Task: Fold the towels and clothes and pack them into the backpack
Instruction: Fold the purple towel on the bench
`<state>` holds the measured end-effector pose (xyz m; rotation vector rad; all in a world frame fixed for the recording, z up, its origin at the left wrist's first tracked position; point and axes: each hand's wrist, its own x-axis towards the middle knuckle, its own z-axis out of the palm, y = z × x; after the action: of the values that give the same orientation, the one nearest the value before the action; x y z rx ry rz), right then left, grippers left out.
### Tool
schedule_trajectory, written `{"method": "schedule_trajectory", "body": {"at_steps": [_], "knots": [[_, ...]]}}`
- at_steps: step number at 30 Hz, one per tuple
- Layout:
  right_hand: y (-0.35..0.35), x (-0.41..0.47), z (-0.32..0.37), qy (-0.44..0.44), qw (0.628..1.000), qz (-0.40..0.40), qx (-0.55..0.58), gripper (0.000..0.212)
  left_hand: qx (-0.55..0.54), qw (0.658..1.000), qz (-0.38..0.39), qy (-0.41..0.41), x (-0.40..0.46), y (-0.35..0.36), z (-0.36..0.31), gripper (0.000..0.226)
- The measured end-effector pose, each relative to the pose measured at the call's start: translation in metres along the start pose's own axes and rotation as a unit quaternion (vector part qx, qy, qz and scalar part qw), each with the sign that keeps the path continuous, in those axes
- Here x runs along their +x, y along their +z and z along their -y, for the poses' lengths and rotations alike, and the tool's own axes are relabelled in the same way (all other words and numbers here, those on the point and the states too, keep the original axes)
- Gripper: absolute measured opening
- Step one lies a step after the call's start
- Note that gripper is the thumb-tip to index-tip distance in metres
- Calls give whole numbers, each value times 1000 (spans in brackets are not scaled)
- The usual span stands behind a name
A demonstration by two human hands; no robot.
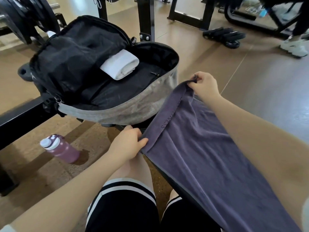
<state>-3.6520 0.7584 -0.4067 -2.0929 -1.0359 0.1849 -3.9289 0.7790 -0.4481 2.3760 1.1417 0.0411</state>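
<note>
A grey backpack (133,108) with a black lining lies unzipped and wide open on a bench ahead of me. Inside it rests a rolled white towel (119,66). A long purple towel (200,148) stretches from its far short edge back toward my lap on the right. My left hand (128,143) pinches the near corner of that edge. My right hand (204,86) pinches the far corner, just beside the backpack's grey rim. The edge hangs taut between both hands.
A pink water bottle (60,148) with a white cap stands on the floor at the left. Black gym frames (145,19) and weight plates (224,36) surround the bench. Another person's white shoe (294,46) shows at the far right.
</note>
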Motion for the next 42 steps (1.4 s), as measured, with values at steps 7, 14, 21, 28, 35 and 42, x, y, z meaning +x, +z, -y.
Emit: {"method": "schedule_trajectory", "body": {"at_steps": [7, 14, 21, 28, 35, 42], "knots": [[-16, -1, 0, 45, 997, -45, 47, 9, -125, 980, -145, 59, -10, -30, -11, 23], [-19, 18, 33, 137, 952, -25, 272, 23, -211, 936, -271, 75, 3, -79, -12, 7], [-6, 40, 52, 102, 974, -51, 194, 19, -244, 901, -346, 97, 5, -97, -7, 6], [-51, 8, 33, 235, 926, 57, 288, 20, -324, 911, -164, 194, -6, -75, -44, 20], [-125, -66, -58, 269, 924, -22, 271, 21, -328, 885, 98, 317, -22, -33, -125, 18], [-199, -146, -124, 300, 899, -104, 302, 15, -310, 817, 260, 411, -52, 11, -206, 19]]}}
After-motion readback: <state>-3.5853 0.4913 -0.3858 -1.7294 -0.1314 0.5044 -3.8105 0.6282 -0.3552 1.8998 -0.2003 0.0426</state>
